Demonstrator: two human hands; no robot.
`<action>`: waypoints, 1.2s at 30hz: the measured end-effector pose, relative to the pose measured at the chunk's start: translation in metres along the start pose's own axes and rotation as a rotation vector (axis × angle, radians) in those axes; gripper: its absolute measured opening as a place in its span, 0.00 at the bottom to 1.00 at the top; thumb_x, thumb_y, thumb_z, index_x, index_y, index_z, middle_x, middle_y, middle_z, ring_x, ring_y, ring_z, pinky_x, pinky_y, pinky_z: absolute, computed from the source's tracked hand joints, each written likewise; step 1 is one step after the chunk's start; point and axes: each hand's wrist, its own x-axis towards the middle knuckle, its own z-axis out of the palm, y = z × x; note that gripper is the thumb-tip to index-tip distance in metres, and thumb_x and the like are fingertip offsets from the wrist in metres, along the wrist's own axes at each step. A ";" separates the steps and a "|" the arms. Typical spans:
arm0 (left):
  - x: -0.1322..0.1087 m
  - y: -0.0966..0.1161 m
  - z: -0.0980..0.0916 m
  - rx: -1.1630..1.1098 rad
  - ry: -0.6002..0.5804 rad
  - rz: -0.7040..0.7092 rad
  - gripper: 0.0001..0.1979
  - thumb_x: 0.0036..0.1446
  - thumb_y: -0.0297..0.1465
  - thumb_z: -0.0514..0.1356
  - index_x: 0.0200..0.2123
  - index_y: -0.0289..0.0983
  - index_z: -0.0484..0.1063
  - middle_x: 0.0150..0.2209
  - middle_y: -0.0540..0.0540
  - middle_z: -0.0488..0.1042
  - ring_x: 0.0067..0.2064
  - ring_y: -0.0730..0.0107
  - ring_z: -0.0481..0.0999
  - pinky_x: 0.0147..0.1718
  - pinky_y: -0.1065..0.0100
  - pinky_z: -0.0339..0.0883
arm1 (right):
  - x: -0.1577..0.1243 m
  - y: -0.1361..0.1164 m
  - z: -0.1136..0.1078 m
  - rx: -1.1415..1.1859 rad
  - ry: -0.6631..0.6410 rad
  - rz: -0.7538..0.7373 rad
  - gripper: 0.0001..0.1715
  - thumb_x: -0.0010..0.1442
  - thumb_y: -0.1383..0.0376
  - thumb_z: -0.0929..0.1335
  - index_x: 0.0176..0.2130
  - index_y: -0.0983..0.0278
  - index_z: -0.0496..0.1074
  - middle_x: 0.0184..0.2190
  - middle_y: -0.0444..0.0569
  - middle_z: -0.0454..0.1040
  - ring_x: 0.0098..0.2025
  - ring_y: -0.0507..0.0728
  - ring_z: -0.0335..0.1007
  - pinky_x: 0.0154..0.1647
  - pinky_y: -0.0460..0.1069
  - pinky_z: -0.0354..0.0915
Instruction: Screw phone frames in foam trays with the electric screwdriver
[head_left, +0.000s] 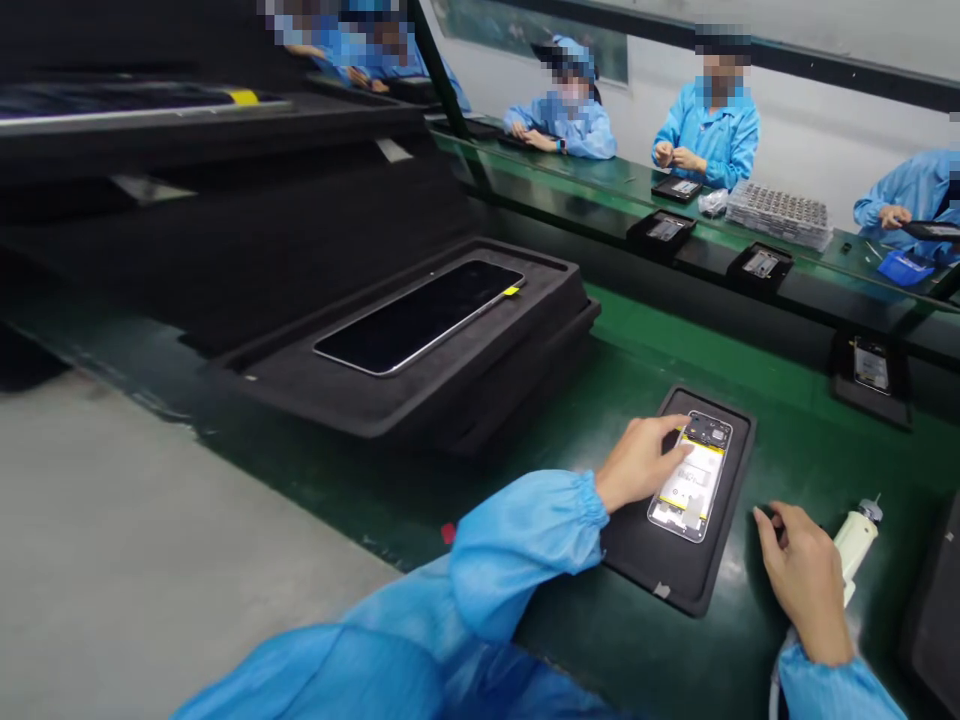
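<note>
An opened phone (691,480), its white battery and yellow strips showing, lies in a black foam tray (731,530) on the green table. My left hand (643,460) reaches over the tray's left side, thumb and forefinger stretched out and apart, their tips touching the upper part of the phone. To the tray's right, my right hand (806,570) hovers over the table with loosely curled fingers and a gap between thumb and forefinger; nothing shows in it. Just beyond that hand is a cream electric screwdriver (857,540), partly hidden by it, its cable passing near my wrist.
Stacked black trays stand at the left, the top one (300,385) bearing a phone with a dark screen (420,315). Another raised tray (352,125) is at upper left. A black tray (870,395) holds a phone part at right. Co-workers sit behind a glass-topped shelf (600,195).
</note>
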 end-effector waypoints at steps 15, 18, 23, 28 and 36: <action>0.008 0.009 0.051 0.100 -0.082 -0.080 0.47 0.32 0.29 0.71 0.59 0.32 0.60 0.66 0.31 0.45 0.68 0.49 0.39 0.64 0.46 0.26 | 0.000 0.006 0.003 -0.062 -0.006 -0.051 0.32 0.67 0.48 0.52 0.40 0.67 0.72 0.32 0.50 0.76 0.31 0.59 0.73 0.31 0.50 0.59; 0.011 0.010 0.050 0.040 -0.030 -0.089 0.47 0.29 0.24 0.69 0.58 0.33 0.62 0.66 0.31 0.47 0.68 0.46 0.41 0.64 0.45 0.29 | 0.000 0.006 0.004 -0.074 -0.010 -0.052 0.27 0.67 0.52 0.55 0.39 0.67 0.72 0.32 0.50 0.76 0.32 0.59 0.73 0.32 0.50 0.59; 0.011 0.003 0.015 -0.160 0.040 -0.072 0.38 0.39 0.24 0.60 0.58 0.31 0.60 0.62 0.34 0.60 0.61 0.53 0.62 0.60 0.56 0.58 | 0.002 -0.002 0.002 -0.064 -0.053 -0.015 0.17 0.66 0.58 0.60 0.39 0.66 0.72 0.32 0.49 0.76 0.34 0.59 0.73 0.33 0.49 0.58; 0.009 -0.003 -0.006 -0.305 0.024 -0.089 0.30 0.47 0.26 0.53 0.56 0.28 0.61 0.48 0.35 0.75 0.45 0.58 0.78 0.45 0.58 0.73 | 0.004 -0.005 0.001 -0.063 -0.100 0.023 0.14 0.65 0.60 0.61 0.39 0.65 0.72 0.32 0.48 0.76 0.34 0.58 0.73 0.32 0.49 0.57; -0.023 -0.016 -0.017 -0.095 0.214 -0.092 0.33 0.50 0.40 0.61 0.57 0.32 0.63 0.62 0.35 0.59 0.66 0.51 0.50 0.64 0.49 0.44 | 0.002 -0.008 0.001 0.176 -0.054 0.125 0.30 0.65 0.49 0.55 0.39 0.67 0.73 0.34 0.54 0.77 0.34 0.60 0.73 0.35 0.51 0.60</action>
